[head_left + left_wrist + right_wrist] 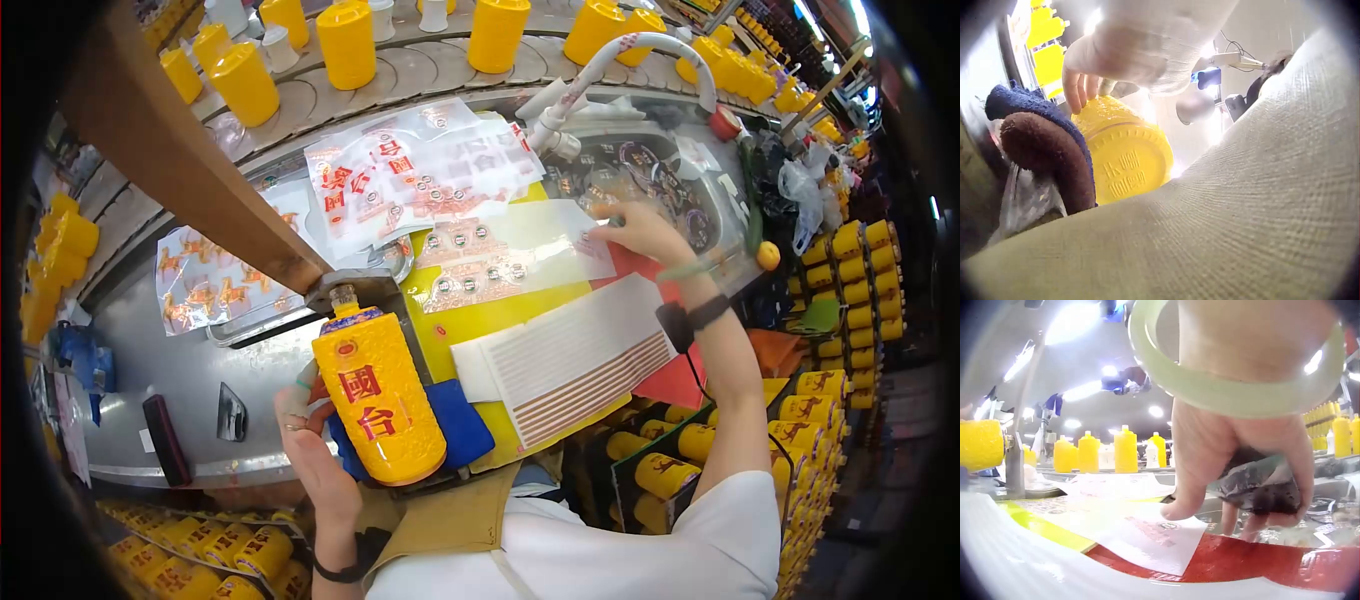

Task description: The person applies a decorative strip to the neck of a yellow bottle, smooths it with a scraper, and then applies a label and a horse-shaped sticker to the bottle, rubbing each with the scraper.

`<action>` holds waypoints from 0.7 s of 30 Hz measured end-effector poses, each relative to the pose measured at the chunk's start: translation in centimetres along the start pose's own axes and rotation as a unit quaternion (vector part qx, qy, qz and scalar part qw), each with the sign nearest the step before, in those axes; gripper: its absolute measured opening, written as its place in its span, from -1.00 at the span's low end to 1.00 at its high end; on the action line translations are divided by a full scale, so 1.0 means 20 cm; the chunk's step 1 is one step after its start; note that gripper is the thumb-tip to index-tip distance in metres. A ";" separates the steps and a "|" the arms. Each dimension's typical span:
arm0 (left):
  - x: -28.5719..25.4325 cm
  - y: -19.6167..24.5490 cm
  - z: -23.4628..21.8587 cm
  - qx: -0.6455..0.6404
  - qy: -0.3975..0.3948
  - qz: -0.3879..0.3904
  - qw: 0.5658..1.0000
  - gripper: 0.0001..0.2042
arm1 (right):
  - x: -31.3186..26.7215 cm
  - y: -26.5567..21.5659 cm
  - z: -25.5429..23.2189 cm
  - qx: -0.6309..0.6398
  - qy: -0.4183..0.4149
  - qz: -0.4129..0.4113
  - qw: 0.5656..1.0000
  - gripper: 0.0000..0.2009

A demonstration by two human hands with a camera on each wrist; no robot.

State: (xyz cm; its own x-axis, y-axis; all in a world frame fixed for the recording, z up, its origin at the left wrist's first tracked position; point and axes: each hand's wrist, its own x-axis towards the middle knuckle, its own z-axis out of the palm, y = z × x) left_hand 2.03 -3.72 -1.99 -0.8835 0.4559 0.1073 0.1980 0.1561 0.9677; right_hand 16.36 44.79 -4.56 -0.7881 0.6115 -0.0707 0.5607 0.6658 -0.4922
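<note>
A yellow bottle [380, 395] with red characters lies tilted on a blue cloth [460, 420], its neck at a metal holder on a wooden post. My left hand [320, 455] holds the bottle's side; in the left wrist view its fingers bend over the textured yellow wall near the embossed base. My right hand [645, 235] is at the right end of a printed transfer sheet [500, 265] on a yellow board [430, 335]. In the right wrist view, its thumb is at the sheet's edge, and the fingers curl round a dark, shiny piece [1260, 487] whose kind I cannot tell.
A striped white sheet pad [575, 365] lies in front of the transfer sheet. Behind it are more printed sheets [400, 175] and a sink with wet dark pieces and a curved faucet [650, 42]. A conveyor [420, 75] carries yellow bottles. Crated bottles [665, 475] stand to the right.
</note>
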 end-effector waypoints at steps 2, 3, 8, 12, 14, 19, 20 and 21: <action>-0.01 0.01 -0.01 -0.003 -0.004 -0.003 1.000 -0.19 | 0.04 -0.04 -0.03 0.030 -0.156 0.069 0.985 -0.58; -0.01 0.01 -0.01 -0.005 -0.009 -0.003 1.000 -0.20 | 0.07 -0.02 -0.03 0.029 -0.156 0.067 0.985 -0.58; -0.03 0.01 -0.01 -0.016 -0.010 0.008 1.000 -0.21 | 0.22 0.21 0.07 -0.012 0.009 0.104 0.994 -0.56; -0.04 0.04 -0.03 -0.017 -0.034 0.020 0.999 -0.24 | 0.22 0.25 0.16 -0.217 0.017 0.119 0.969 -0.61; -0.04 0.05 -0.04 -0.021 -0.039 0.019 0.999 -0.25 | 0.11 0.03 0.09 -0.199 0.055 0.100 0.973 -0.66; -0.07 0.00 -0.06 -0.065 -0.052 0.008 0.996 -0.31 | -0.08 -0.37 0.05 -0.160 0.162 -0.128 0.965 -0.87; -0.06 0.00 -0.05 -0.071 -0.050 0.007 0.996 -0.32 | -0.17 -0.55 0.03 -0.134 0.165 -0.151 0.965 -0.90; -0.06 0.00 -0.05 -0.078 -0.054 0.007 0.995 -0.32 | -0.25 -0.70 0.04 -0.096 0.140 -0.181 0.969 -0.91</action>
State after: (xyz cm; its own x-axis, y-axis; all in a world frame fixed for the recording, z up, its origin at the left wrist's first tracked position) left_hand 2.60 -5.17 -1.82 -0.8281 0.5507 0.1046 0.1354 0.0154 0.9907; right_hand 12.37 32.09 2.01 -0.8568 0.3972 0.3287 0.3183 0.9091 -0.2688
